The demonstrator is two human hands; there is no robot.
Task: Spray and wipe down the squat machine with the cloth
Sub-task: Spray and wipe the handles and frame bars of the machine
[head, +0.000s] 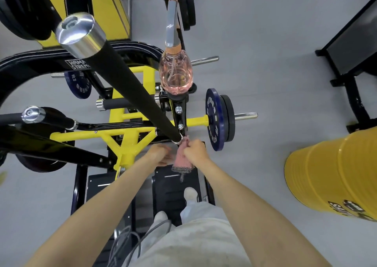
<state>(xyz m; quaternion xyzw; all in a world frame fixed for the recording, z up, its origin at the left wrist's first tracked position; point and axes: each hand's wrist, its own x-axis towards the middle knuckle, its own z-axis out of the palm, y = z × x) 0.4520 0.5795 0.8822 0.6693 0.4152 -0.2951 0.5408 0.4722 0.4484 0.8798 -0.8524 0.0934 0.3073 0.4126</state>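
The yellow and black squat machine [126, 132] fills the left and middle of the head view. A long black padded handle bar [130, 87] with a chrome cap runs down toward my hands. My right hand [195, 151] grips a pink and grey cloth [183, 160] at the bar's lower end. My left hand [160, 154] is beside it with fingers spread, touching the cloth's left side. A clear spray bottle [175, 72] with pink liquid and a grey trigger stands on top of a black post of the machine, above my hands.
A large yellow barrel [334, 172] stands at the right. Blue and black weight plates [220, 119] hang on the machine's right peg. A black bench frame [350, 48] is at the upper right. My feet stand on the black foot platform [173, 187]; grey cables hang by my legs.
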